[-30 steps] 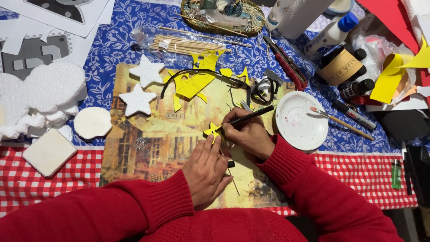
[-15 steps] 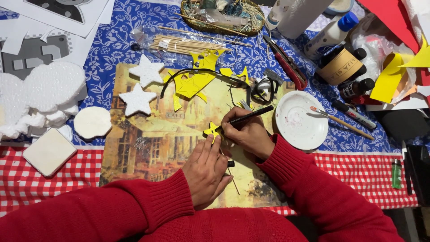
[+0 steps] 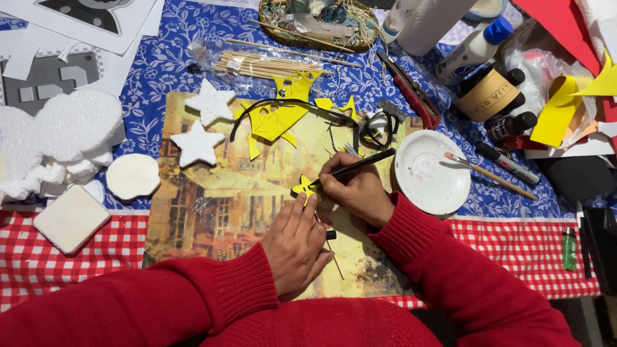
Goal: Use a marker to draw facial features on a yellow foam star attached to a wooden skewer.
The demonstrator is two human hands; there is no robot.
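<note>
We see the right hand [image 3: 357, 189] closed on a black pen [image 3: 353, 166] — its tip left of the grip, on the small yellow star [image 3: 303, 187]; the left hand [image 3: 294, 241] presses the star flat from below.

A small yellow star-shaped foam cutout [image 3: 303, 187] lies flat on the printed mat, partly hidden; a slim black marker pen [image 3: 357, 164] slants onto it, apparently touching.

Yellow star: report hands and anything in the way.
Left hand pins yellow star flat. Right hand grips black pen, tip on star. Nothing in the way.

Bright, even overhead light; soft shadows; sharp focus; no glare.
</note>
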